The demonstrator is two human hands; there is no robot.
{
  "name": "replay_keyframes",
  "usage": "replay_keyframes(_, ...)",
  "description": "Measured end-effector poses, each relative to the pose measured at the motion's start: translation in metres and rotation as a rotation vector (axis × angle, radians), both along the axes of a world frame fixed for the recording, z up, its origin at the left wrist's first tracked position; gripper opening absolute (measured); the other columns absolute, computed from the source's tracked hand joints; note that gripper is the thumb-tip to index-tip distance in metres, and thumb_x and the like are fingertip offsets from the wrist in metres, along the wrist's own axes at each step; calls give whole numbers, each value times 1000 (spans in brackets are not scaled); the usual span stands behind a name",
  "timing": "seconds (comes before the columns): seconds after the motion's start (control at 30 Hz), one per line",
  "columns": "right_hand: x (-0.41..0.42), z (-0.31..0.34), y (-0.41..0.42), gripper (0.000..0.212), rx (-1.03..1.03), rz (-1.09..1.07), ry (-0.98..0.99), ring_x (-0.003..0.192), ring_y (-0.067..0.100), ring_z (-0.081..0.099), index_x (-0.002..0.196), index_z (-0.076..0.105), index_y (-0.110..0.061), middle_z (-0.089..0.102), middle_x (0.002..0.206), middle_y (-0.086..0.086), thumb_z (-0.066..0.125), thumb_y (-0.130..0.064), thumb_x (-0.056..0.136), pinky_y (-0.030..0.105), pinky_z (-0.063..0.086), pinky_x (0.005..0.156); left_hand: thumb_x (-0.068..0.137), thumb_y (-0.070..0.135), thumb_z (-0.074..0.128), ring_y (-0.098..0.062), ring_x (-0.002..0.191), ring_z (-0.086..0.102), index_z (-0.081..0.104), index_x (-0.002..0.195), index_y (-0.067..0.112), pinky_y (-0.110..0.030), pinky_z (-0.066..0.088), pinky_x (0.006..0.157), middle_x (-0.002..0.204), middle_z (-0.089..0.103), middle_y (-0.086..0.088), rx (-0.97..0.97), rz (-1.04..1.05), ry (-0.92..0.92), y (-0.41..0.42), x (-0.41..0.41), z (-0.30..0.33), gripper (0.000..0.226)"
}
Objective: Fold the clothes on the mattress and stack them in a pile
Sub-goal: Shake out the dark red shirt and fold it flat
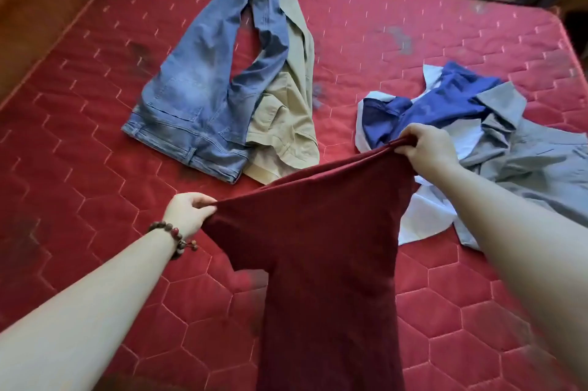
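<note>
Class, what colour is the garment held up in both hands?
Dark red, a maroon garment, gripped by the left hand and right hand; head view.

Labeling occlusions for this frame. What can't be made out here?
- Maroon garment, head view: lower part cut off by the bottom edge; type unclear.
- Khaki trousers: partly covered by the jeans.
- White shirt: mostly under the blue shirt, grey shirt and right arm.
- Left hand and right hand: fingertips buried in the cloth they grip.
- Mattress: near corners out of frame.
</note>
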State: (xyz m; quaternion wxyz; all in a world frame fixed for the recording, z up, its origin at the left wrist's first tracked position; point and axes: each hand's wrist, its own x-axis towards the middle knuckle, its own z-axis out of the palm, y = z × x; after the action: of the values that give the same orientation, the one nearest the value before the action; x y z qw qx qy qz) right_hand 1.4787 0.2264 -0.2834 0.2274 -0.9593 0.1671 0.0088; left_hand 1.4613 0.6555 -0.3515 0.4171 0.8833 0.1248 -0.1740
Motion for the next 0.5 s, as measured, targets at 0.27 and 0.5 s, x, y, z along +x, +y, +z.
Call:
replay_keyframes(0.27,118,-101,1,21,-14,160,87,92,32,58,102,64,-8,66,94,12,70,-16,83,34,40,70,84,-2,65,-1,68,62,71,97,0,0,39,62,93,70,-14,185,112,-61,-4,61,-77,15)
replay_keyframes(0.5,101,-171,32,43,-203,377,-189,132,42,39,127,53,8,46,138,26,60,-6,87,50,24,115,79,6,54,-43,111,52,62,112,-4,-49,39,101,114,59,-26,484,-100,-378,-79,60,-111,35)
